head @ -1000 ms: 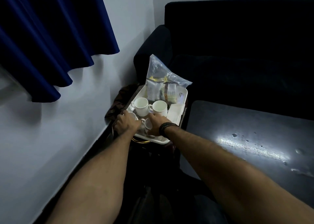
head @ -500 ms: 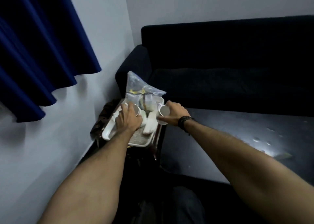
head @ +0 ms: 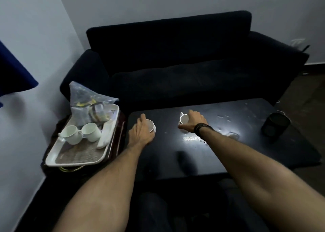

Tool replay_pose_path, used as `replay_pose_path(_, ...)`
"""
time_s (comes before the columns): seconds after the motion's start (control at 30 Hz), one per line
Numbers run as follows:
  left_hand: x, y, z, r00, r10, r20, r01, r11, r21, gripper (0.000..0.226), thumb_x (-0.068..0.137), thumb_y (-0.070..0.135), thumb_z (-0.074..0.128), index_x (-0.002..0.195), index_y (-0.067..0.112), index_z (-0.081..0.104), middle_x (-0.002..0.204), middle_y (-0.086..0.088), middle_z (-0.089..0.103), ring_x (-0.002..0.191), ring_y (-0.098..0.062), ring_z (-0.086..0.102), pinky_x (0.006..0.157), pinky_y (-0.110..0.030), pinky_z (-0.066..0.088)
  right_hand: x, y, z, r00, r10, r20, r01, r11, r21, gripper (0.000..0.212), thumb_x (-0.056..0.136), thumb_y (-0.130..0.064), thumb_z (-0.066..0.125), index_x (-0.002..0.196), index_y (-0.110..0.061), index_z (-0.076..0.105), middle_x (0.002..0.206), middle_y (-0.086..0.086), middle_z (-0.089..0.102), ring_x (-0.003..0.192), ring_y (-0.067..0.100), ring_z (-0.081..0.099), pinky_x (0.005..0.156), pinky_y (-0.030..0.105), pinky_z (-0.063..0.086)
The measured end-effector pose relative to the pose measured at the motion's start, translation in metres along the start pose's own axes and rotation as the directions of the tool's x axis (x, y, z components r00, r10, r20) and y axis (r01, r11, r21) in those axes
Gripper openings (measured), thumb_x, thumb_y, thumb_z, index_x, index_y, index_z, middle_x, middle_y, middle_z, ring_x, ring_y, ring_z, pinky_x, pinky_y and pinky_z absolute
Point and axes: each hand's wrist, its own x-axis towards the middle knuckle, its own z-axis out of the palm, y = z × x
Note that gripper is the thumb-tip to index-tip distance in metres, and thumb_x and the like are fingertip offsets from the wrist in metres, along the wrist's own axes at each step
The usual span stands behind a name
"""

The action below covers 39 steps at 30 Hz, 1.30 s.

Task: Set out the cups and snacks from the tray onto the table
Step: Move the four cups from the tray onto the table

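My left hand (head: 140, 133) grips a white cup (head: 152, 127) over the left part of the dark table (head: 175, 161). My right hand (head: 193, 121), with a dark wristband, holds a second white cup (head: 183, 119) at the table's middle, its base at the surface. A white tray (head: 58, 159) stands on a low stand to the left of the table. Two more white cups (head: 80, 134) sit on it, with a clear bag of snacks (head: 88, 106) at its far end and a white folded napkin (head: 105, 136) on its right side.
A dark sofa (head: 175, 64) runs along the far side of the table. A black cup-like container (head: 275, 124) stands at the table's right end. Wet spots shine on the tabletop. A blue curtain (head: 14, 73) hangs at the left wall.
Both hands lifted a cup each off the tray and carried them right, over the table. The view swung right with them; two cups stay on the tray.
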Motion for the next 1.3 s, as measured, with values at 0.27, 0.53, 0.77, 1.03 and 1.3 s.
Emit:
replay_pose_path(0.27,0.003,0.038,0.062,0.983,0.045,0.180,-0.053,0.998,0.037,0.059,0.089,0.050,0.060,0.127,0.011,0.038,0.127,-0.010,0.055,0.112,-0.035,0.061,0.086,-0.045,0.051,0.016,0.054,0.027,0.995,0.093,0.027,-0.091,0.994,-0.055,0.069,0.068,-0.054,0.076,0.120,-0.014,0.053,0.121,0.008,0.058,0.108,0.029,0.059,0.089,0.039,0.051)
replay_pose_path(0.53,0.013,0.050,0.099,0.972,0.060,0.229,-0.065,0.998,0.015,0.057,0.088,0.050,0.061,0.126,0.014,0.040,0.127,-0.006,0.057,0.112,-0.032,0.061,0.087,-0.046,0.052,0.032,0.075,0.061,0.989,0.142,0.037,-0.137,0.984,-0.111,0.075,0.067,-0.050,0.078,0.125,-0.013,0.050,0.124,0.009,0.056,0.112,0.030,0.061,0.086,0.037,0.051)
replay_pose_path(0.77,0.023,0.069,0.120,0.970,0.111,0.214,-0.106,0.994,-0.036,0.059,0.087,0.048,0.064,0.130,0.015,0.041,0.129,-0.005,0.055,0.116,-0.029,0.056,0.087,-0.044,0.050,0.042,0.095,0.063,0.979,0.203,-0.013,-0.203,0.974,-0.102,0.076,0.071,-0.049,0.075,0.130,-0.009,0.047,0.126,0.011,0.054,0.114,0.031,0.059,0.087,0.038,0.050)
replay_pose_path(1.03,0.030,0.090,0.130,0.957,0.158,0.242,-0.142,0.987,-0.081,0.063,0.086,0.047,0.066,0.135,0.016,0.040,0.135,-0.004,0.052,0.120,-0.029,0.054,0.091,-0.045,0.049,0.050,0.106,0.059,0.970,0.242,-0.014,-0.242,0.965,-0.098,0.078,0.071,-0.049,0.076,0.130,-0.009,0.046,0.127,0.011,0.052,0.115,0.031,0.059,0.088,0.038,0.050)
replay_pose_path(1.3,0.035,0.094,0.134,0.958,0.153,0.242,-0.142,0.988,-0.064,0.059,0.085,0.048,0.066,0.130,0.017,0.042,0.131,-0.004,0.054,0.117,-0.029,0.055,0.089,-0.045,0.048,0.052,0.108,0.061,0.960,0.278,-0.033,-0.279,0.957,-0.083,0.078,0.069,-0.048,0.077,0.129,-0.009,0.047,0.127,0.010,0.053,0.115,0.031,0.059,0.087,0.037,0.049)
